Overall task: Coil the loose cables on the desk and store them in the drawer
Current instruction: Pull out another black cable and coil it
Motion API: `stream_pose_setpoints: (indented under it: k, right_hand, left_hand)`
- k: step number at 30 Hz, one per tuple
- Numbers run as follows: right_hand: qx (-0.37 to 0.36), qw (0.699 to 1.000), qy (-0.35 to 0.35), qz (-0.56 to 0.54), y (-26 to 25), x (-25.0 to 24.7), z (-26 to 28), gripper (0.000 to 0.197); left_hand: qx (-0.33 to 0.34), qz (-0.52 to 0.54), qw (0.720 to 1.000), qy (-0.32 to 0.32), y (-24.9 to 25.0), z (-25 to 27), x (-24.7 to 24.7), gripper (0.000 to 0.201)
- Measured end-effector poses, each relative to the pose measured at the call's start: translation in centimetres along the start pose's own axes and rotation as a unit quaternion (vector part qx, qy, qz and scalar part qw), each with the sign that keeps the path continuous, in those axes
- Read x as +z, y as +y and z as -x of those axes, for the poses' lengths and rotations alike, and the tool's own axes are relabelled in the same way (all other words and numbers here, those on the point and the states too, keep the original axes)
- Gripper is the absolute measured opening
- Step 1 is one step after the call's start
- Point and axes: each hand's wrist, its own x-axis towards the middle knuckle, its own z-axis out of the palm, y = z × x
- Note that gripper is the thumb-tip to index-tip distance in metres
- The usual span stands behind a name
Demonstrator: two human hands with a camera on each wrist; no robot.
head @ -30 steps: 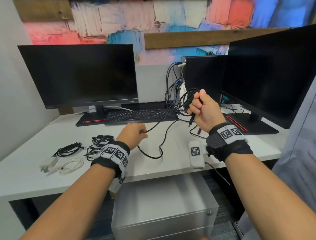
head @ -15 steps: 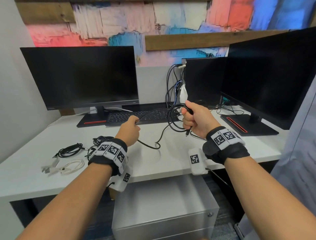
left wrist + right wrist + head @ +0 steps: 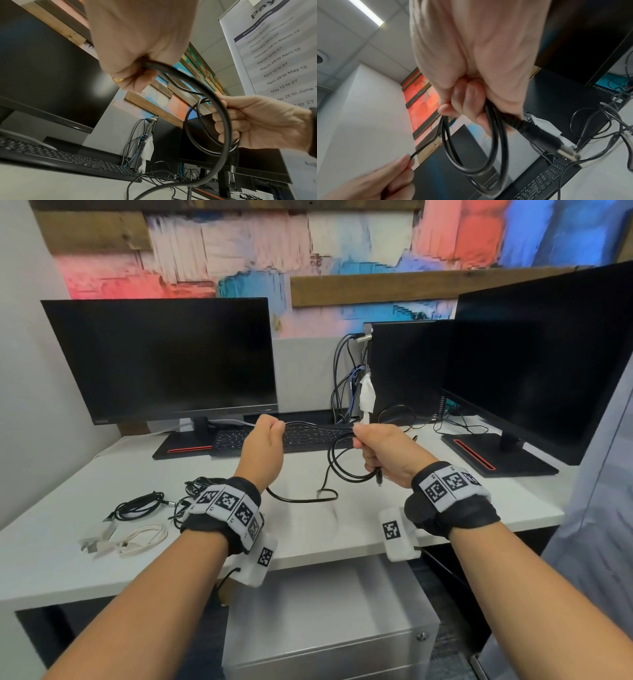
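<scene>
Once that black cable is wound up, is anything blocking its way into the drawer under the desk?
Yes. The drawer unit below the desk looks shut, so it needs opening first, while the left hand and right hand both grip the black cable.

A thin black cable (image 3: 346,455) is partly coiled into hanging loops at centre frame, gripped above the surface; one stretch runs left, its slack trailing onto the white surface (image 3: 376,508) in a curve. Its barrel plug (image 3: 556,143) sticks out below the loops. At lower left lie bundled black cables (image 3: 140,505) and a coiled white cable (image 3: 144,539). The grey drawer unit (image 3: 329,628) stands shut at bottom centre.
</scene>
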Motion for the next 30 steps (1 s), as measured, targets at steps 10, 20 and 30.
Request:
stream_pose_setpoints:
  k: [10, 20, 30]
  right_hand:
    - [0.012, 0.989, 0.034, -0.141, -0.5, -1.1, -0.3, 0.036]
    - [-0.029, 0.943, 0.158, -0.293, -1.2, -2.5, -0.6, 0.032]
    - [-0.001, 0.951, 0.202, -0.233, -0.6, -2.1, -1.3, 0.027]
  left_hand:
    - [-0.033, 0.053, 0.988, -0.141, -1.1, 1.5, 0.4, 0.017]
    - [-0.111, -0.139, 0.967, -0.183, -4.5, 2.7, 0.1, 0.010]
    - [-0.014, -0.157, 0.988, 0.002, -2.9, 0.0, -1.5, 0.014]
